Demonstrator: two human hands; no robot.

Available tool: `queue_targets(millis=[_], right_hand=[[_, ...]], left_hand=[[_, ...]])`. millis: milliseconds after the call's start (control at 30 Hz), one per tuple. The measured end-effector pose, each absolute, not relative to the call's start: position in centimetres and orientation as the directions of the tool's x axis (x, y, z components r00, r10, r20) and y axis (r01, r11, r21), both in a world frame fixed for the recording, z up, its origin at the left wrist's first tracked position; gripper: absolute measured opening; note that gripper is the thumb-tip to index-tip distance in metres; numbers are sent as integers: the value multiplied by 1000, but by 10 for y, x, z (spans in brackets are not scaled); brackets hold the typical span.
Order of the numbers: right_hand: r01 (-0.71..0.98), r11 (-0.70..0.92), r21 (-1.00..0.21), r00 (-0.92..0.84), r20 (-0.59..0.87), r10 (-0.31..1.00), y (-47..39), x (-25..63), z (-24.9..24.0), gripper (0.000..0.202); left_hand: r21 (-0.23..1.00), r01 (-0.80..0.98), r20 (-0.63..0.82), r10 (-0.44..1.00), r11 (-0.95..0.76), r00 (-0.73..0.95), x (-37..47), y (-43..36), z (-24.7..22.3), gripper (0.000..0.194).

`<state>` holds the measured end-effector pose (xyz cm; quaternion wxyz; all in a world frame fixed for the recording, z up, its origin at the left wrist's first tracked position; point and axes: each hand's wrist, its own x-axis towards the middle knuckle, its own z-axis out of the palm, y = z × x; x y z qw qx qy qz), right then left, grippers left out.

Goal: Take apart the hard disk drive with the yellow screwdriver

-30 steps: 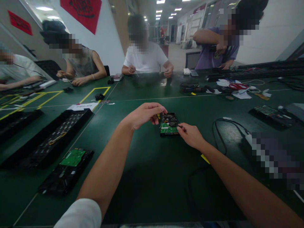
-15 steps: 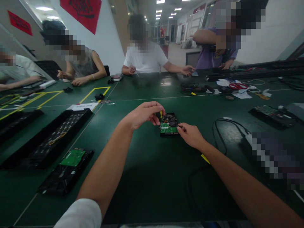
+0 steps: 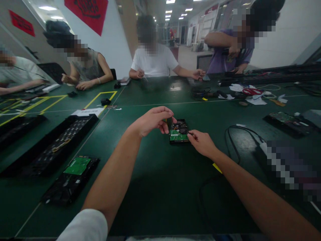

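Note:
A hard drive [image 3: 179,131] with a green circuit board and a black frame lies on the green table [image 3: 150,194] in front of me. My right hand [image 3: 200,140] pinches its right edge between thumb and fingers. At the drive's upper left, my left hand [image 3: 157,121] has its fingers curled, with the index finger reaching over the drive. Something small and yellow shows between the left fingers, too small to name. A second drive in a black bracket [image 3: 71,180] rests on the table at the left, apart from my hands.
Long black trays [image 3: 54,147] lie at the left. Another drive [image 3: 287,123], a black cable [image 3: 232,144] and a partly pixelated object are on the right. Cables and paper scraps [image 3: 255,98] lie farther back. Several people sit or stand across the table.
My left index finger has shifted slightly to the right over the drive, and the yellow thing shows less. My right hand stays at the drive's edge.

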<state>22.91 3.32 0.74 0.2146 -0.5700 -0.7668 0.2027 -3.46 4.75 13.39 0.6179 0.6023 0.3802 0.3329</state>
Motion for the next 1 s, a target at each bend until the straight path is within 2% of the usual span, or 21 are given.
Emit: queue_targets(millis=[400, 633, 1000], right_hand=[[770, 243, -590, -254, 66, 965, 30, 227, 12, 37], [769, 235, -595, -244, 66, 967, 29, 226, 13, 36], [787, 252, -563, -247, 87, 965, 30, 226, 13, 36]], left_hand=[[993, 117, -62, 870, 5, 489, -36, 47, 138, 21], [997, 48, -83, 865, 68, 495, -35, 46, 136, 21], [992, 122, -34, 861, -32, 508, -39, 49, 135, 22]])
